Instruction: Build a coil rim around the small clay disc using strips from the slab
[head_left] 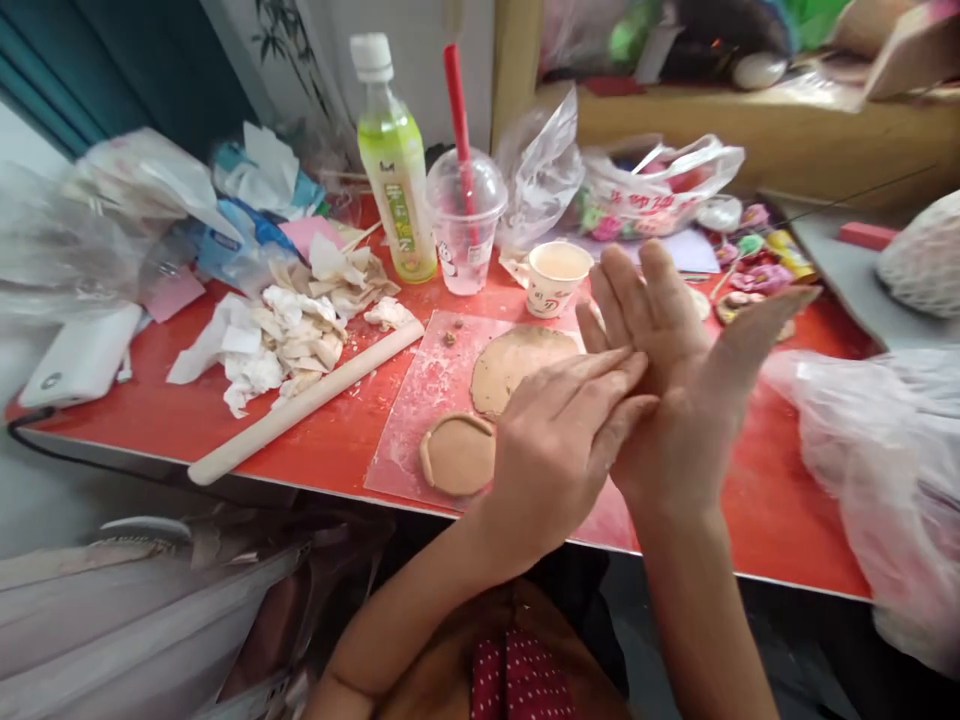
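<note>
**Palms pressed flat together above the clay, which lies just below and to your left**

Starting at the left of the desk (330,455), a white device (79,358) sits at the edge, then a heap of torn paper scraps (289,330). The rolling pin (304,402) lies with its long axis slanting from the near-left edge up toward the far right, its far end stopping at the pink mat (420,400). It is well apart from both hands.

On that mat lie two clay pieces: a small round disc with a raised rim (457,456) near the front edge, and behind it a flattened sheet (510,362). Both sit left of and below your hands. Your left hand (559,445) is the nearer one, its wrist just beside the disc and overlapping its right edge in this view.

Your left hand lies flat, fingers straight, across the palm of your right hand (664,345), which is also open with fingers stretched upward. Neither hand curls around anything. Whether a bit of clay is caught between the palms is hidden; you cannot tell from here.

Behind stand a green bottle (394,160), a plastic cup with a red straw (465,215) and a paper cup (555,275). The right edge of the sheet is covered by your hands, and the bag (885,470) at far right is blurred.
</note>
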